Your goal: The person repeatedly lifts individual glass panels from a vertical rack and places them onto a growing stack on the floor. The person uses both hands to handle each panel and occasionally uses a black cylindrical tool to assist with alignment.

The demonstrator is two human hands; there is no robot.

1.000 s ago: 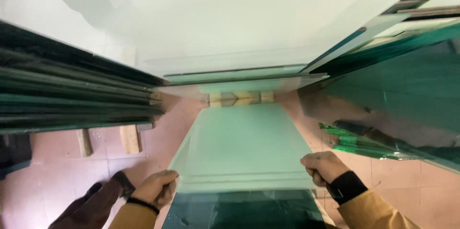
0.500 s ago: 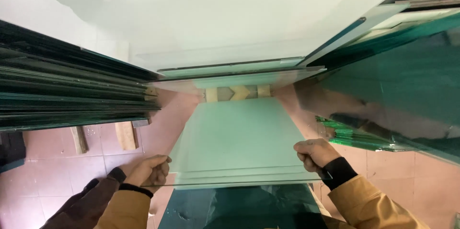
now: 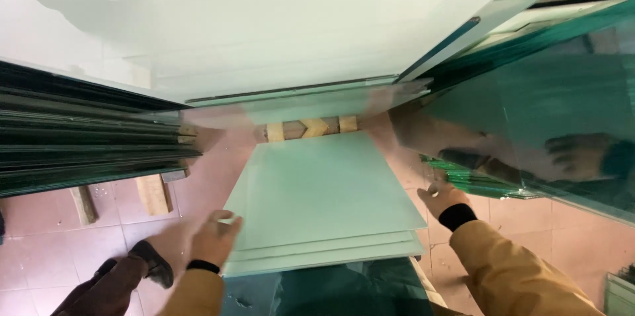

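The stack of pale glass sheets lies flat at centre, edges nearly squared, with little visibly left to align. The left hand, at 7 o'clock, rests loosely open against the stack's left edge. The right hand, at 4 o'clock, is open just beside its right edge.

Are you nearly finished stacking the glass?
Done so far: several pale green glass sheets already lie stacked flat, edges stepped at the near end. In hand: nothing is gripped; the left hand is at the stack's left edge and the right hand beside its right edge, both open. Left: many more panes stand in the dark rack on the left and lean on the right.
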